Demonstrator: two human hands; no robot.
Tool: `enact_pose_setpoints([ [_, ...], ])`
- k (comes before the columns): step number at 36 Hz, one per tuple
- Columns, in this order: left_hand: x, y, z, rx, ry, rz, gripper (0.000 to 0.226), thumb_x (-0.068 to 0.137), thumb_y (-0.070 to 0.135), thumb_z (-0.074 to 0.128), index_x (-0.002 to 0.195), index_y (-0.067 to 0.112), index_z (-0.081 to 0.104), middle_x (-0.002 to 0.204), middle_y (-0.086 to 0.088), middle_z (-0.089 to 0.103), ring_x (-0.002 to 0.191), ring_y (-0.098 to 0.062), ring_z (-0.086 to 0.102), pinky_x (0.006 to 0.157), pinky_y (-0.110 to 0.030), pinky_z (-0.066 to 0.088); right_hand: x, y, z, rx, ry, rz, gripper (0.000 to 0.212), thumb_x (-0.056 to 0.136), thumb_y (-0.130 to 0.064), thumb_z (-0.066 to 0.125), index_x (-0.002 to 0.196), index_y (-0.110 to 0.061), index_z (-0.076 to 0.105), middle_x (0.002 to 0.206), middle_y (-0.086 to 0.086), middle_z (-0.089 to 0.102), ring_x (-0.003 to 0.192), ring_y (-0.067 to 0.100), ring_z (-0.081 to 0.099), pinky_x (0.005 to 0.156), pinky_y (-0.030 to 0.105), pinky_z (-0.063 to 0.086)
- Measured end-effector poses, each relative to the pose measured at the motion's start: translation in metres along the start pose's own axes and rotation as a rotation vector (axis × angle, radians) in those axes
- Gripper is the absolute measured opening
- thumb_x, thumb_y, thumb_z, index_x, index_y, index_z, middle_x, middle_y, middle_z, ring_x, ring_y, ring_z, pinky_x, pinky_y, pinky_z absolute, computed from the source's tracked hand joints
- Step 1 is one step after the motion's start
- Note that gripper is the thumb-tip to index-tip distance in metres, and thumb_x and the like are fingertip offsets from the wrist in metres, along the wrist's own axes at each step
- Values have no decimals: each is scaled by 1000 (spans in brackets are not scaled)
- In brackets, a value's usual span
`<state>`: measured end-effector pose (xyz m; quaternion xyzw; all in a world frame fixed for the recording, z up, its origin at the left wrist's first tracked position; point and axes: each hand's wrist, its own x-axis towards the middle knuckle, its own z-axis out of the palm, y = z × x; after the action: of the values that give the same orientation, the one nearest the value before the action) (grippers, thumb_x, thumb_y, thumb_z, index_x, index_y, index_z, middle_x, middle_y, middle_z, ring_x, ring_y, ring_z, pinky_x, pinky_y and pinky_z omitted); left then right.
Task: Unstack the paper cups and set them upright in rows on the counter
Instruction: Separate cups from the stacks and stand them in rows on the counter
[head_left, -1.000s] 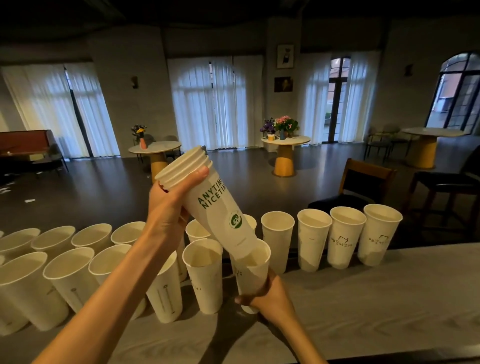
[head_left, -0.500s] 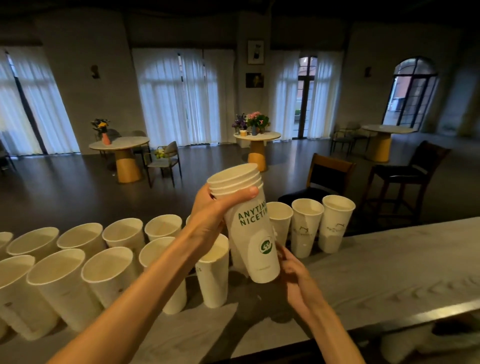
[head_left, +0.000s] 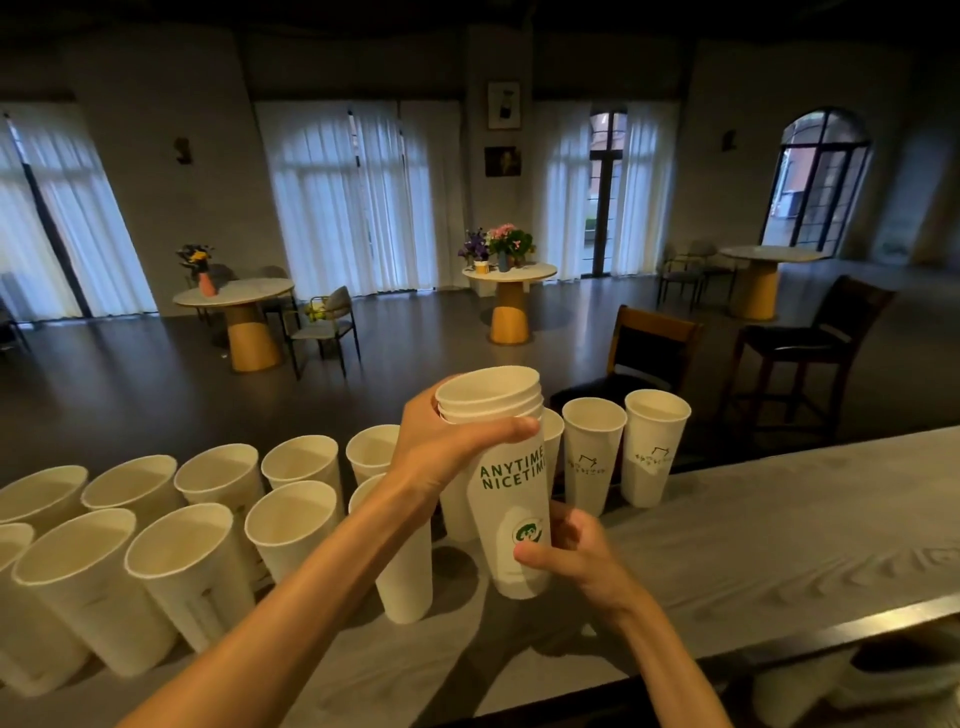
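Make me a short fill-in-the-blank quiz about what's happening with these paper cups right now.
1. The left hand grips the stack of cups near its ____.
2. The right hand holds the stack's ____ end.
3. The green lettering's first word is ____.
4. The loose cups stand on the ____.

Missing words: rim; bottom; ANYTIME; counter

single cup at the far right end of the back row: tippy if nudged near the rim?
Probably. The far-right cup is tall and tapers to a narrow base, so a rim-level push likely topples it. It looks empty and thin-walled paper: probably light, and easily dented. Once down, it would likely roll in an arc.
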<state>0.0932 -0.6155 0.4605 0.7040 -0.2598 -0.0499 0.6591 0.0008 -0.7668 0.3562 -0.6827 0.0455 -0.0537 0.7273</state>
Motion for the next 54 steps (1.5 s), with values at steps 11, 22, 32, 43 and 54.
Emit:
enact_pose_setpoints([
  [11,8,-5,7,40,90,39,64,45,44,92,103,35,66,100,12,77,91,1,71,79,-26,58,17,14,-6,-243,186,-63,78,48,-46,94,116,-39,56,117,-13,68,110,8,64,83,27,57],
  [22,30,35,-15,-215,273,106,88,50,52,90,130,25,61,118,2,72,110,-18,68,97,-50,57,37,63,14,-361,219,117,65,62,-29,93,111,-46,53,108,-20,65,113,5,56,102,37,49],
  [32,1,42,-67,-359,262,66,92,60,53,85,141,27,52,126,-4,64,116,-22,62,83,-40,60,48,72,38,-378,214,126,85,41,-45,94,117,-46,57,118,-13,68,115,10,62,100,47,53],
  [43,-19,33,-53,-463,-73,1,79,61,48,84,131,19,64,121,-11,71,112,-29,68,86,-41,60,-13,15,17,-287,511,23,20,96,-4,59,102,-19,71,105,5,74,105,22,69,91,29,56],
  [54,-43,9,21,-501,-185,-206,72,54,42,87,120,20,70,111,-9,75,102,-26,71,80,-42,59,-72,-36,15,-19,116,-59,85,61,-75,76,120,-14,66,110,15,74,101,27,71,88,39,57],
])
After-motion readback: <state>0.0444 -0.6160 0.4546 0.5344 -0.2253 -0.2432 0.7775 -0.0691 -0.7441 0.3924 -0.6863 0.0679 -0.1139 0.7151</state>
